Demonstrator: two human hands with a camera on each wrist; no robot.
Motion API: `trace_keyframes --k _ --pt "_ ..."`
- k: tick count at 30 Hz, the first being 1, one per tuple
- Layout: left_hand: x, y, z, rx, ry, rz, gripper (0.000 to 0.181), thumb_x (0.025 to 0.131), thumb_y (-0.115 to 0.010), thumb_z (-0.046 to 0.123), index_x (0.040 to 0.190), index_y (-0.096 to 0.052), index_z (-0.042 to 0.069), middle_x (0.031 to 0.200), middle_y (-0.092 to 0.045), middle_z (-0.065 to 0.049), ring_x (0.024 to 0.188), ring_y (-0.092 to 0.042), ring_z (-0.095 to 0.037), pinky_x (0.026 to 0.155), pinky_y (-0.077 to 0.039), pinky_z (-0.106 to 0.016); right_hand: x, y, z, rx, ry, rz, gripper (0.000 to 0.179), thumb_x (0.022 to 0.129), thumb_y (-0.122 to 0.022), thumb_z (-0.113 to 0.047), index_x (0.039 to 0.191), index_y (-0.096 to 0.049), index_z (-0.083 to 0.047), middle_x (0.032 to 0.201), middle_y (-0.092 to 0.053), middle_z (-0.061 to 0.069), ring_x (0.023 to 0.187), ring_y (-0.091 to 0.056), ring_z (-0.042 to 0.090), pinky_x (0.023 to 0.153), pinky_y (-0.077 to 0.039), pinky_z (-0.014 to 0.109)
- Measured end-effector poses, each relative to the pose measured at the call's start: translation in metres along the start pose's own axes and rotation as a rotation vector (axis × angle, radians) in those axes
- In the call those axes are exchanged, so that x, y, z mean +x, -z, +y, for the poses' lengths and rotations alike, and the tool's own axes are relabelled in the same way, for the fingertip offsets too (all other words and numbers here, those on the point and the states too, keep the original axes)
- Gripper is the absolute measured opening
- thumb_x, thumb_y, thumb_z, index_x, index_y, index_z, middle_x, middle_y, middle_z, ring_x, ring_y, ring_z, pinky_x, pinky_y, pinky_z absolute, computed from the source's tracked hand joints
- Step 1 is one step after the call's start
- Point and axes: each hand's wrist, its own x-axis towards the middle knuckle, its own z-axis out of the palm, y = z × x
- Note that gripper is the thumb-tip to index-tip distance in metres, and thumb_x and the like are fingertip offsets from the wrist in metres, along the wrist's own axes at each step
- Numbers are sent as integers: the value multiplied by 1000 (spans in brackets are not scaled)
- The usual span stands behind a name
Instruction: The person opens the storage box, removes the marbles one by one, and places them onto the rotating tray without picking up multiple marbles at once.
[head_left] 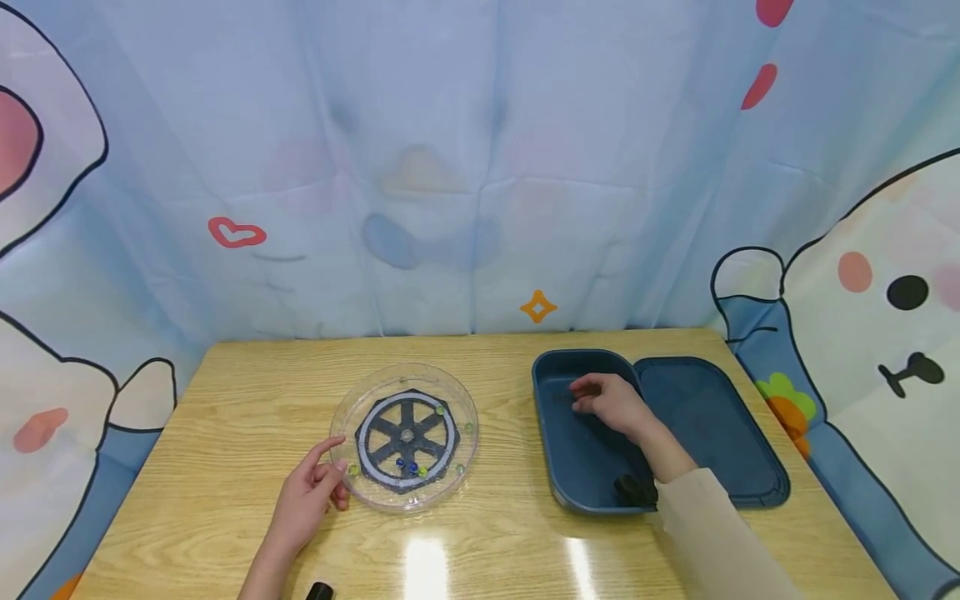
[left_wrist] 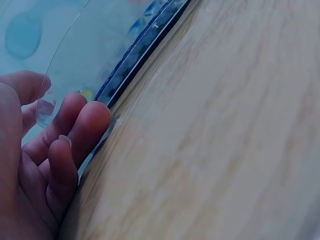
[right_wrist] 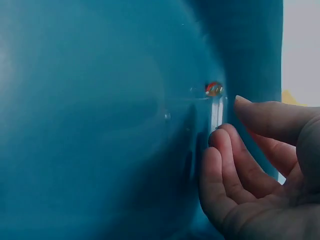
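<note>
My left hand grips the near-left edge of a clear round dish, its fingertips around the wall in the left wrist view. Inside the dish is a dark wheel-like insert with spokes and a pale ring. Several small blue and yellow-green marbles lie about it. My right hand reaches into a dark blue box, with thumb and fingers apart and nothing between them. Just beyond its fingertips, a clear marble with red and yellow lies near the box wall.
The blue lid lies right of the box, against it. A black object shows by my right wrist, and another black piece at the bottom edge. The wooden table ends at a printed curtain.
</note>
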Motion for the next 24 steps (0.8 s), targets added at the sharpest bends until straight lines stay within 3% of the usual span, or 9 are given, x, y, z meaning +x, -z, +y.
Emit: trace_keyframes --k 7,15,24 --pt "0 1 -1 13 -18 12 39 102 -59 17 140 -54 16 69 -62 -13 56 -63 -22 50 -47 -26 11 -8 -7 -53 -12 -24 38 90 -71 -6 125 -61 5 111 -64 18 99 -62 31 86 -51 46" --pt "0 0 -1 3 -12 -10 42 102 -59 21 143 -50 13 69 -62 -11 57 -62 -21 50 -48 -27 19 -16 -5 -97 -40 11 36 88 -75 -8 120 -64 2 99 -64 10 90 -60 25 80 -50 42" --pt "0 -1 -1 6 -4 0 39 102 -59 17 140 -53 16 69 -61 -13 57 -63 -22 51 -48 -27 28 -24 -5 -189 -2 47 25 87 -76 -11 110 -70 -2 86 -65 5 76 -59 20 71 -48 38"
